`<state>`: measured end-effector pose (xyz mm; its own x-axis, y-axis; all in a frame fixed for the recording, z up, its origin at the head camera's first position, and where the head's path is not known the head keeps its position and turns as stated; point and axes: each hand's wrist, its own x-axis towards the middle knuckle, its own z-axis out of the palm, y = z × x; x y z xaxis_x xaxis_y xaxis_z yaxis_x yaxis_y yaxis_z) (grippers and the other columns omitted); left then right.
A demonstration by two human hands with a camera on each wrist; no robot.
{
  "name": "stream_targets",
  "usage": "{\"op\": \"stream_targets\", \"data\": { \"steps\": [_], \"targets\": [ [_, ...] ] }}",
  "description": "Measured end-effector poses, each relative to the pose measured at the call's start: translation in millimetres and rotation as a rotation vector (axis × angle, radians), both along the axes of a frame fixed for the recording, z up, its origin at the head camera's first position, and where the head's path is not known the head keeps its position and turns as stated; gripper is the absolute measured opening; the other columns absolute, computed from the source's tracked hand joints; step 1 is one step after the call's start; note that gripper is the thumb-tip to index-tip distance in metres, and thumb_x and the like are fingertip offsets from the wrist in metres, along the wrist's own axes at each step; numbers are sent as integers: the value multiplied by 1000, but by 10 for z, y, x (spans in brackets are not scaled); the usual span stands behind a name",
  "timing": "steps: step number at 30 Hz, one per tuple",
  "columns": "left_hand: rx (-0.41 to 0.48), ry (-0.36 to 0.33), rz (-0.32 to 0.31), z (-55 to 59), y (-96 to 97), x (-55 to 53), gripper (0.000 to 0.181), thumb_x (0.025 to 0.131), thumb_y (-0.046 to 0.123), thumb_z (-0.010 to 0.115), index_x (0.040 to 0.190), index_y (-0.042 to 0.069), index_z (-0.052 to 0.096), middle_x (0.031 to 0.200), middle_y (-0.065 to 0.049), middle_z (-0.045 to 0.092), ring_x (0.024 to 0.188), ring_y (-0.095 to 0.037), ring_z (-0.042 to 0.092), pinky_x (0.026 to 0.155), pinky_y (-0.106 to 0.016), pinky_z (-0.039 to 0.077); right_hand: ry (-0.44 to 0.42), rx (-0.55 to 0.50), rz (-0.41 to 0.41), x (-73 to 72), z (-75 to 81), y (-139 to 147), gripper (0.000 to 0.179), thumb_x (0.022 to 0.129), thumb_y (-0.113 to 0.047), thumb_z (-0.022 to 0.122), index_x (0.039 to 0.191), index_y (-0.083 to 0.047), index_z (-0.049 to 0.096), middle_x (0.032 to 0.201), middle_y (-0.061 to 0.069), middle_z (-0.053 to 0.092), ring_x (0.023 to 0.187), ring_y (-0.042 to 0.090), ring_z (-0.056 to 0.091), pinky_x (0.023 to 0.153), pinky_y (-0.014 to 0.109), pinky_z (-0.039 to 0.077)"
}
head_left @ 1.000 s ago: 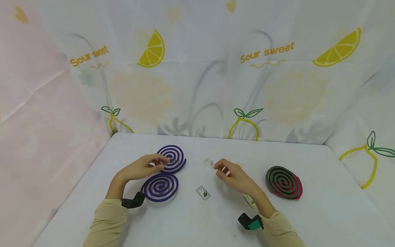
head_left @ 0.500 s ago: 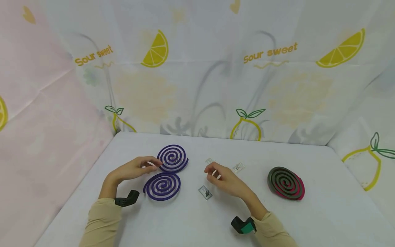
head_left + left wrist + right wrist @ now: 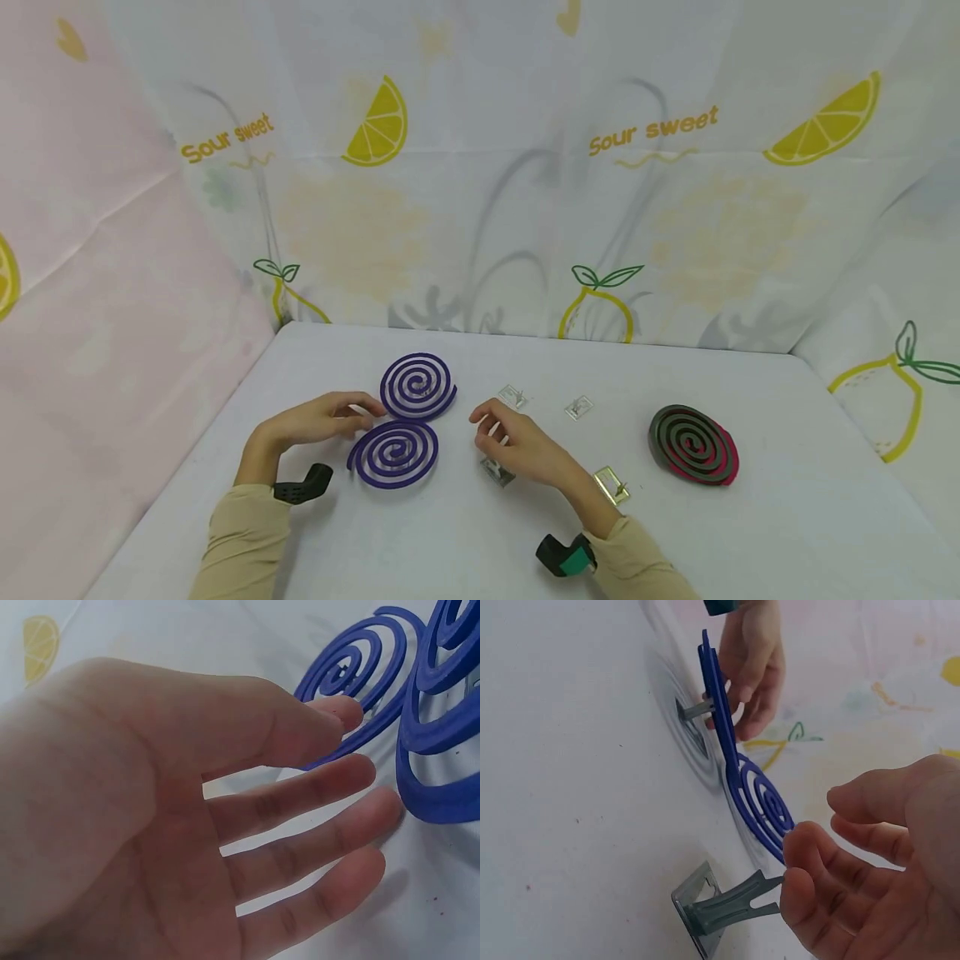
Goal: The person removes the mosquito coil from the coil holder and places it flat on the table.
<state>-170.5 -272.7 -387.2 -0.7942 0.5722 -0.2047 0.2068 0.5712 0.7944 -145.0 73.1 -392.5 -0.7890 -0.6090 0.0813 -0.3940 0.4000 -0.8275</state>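
Observation:
Two purple-blue mosquito coils, a rear one [image 3: 417,385] and a front one [image 3: 397,450], lie raised on metal stands, nearly edge to edge. My left hand [image 3: 318,421] hovers just left of them, fingers spread and relaxed, holding nothing. In the left wrist view its fingertips [image 3: 364,769] are close to the coils; contact cannot be told. Over a small metal coil stand [image 3: 497,473] is my right hand [image 3: 517,442], its fingers loosely bent and nothing gripped. The right wrist view shows the stand's forked prong [image 3: 735,901] rising beside the fingertips.
Two more metal stands [image 3: 512,395] [image 3: 579,407] lie toward the back of the white table. A gold-coloured stand [image 3: 611,485] is beside the right forearm. Dark green and red coils [image 3: 693,444] are stacked at the right. A printed cloth [image 3: 480,208] hangs behind.
My right hand has moved left and slightly down, from near the back stands to above the front one. My left hand has drawn back leftward from the coils.

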Motion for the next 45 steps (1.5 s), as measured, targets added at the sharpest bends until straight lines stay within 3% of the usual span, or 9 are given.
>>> {"op": "stream_targets", "data": {
  "steps": [4,8,22,34,39,45],
  "targets": [
    [5,8,-28,-37,-29,-8,33,95,17,53,126,5,55,125,-17,57,100,-15,59,74,-29,53,-3,1,0,20,0,-60,27,95,-14,54,121,-6,50,96,4,59,82,11,55,67,19,47],
    [17,8,-54,-29,-34,-1,36,94,16,53,128,4,53,124,-18,57,97,-17,59,71,-30,52,2,-1,-22,22,24,-103,27,95,-13,53,121,-7,51,94,0,57,84,10,54,69,20,46],
    [31,-22,-61,-20,-23,16,36,94,14,52,128,3,53,123,-17,58,110,-29,55,82,-28,51,51,-5,31,64,75,-291,27,95,-13,53,122,-11,53,93,-3,57,84,8,55,69,18,47],
    [32,-33,-65,-29,-21,28,32,93,15,57,123,5,57,123,-17,59,108,-27,56,82,-23,50,-25,99,76,130,-23,-473,48,91,-16,60,134,-7,42,104,6,58,78,5,53,67,17,46],
    [30,-6,-74,-32,-28,22,35,92,16,59,125,6,56,121,-15,60,108,-27,57,83,-24,48,41,150,45,155,-69,-507,56,90,-16,60,139,-3,37,100,5,58,73,2,48,65,16,43],
    [29,-5,-71,-38,-36,26,38,91,18,61,127,6,56,122,-14,60,110,-26,57,86,-23,47,154,262,47,171,-79,-527,52,90,-18,60,137,-2,43,94,3,59,71,1,46,64,15,41]
  ]
}}
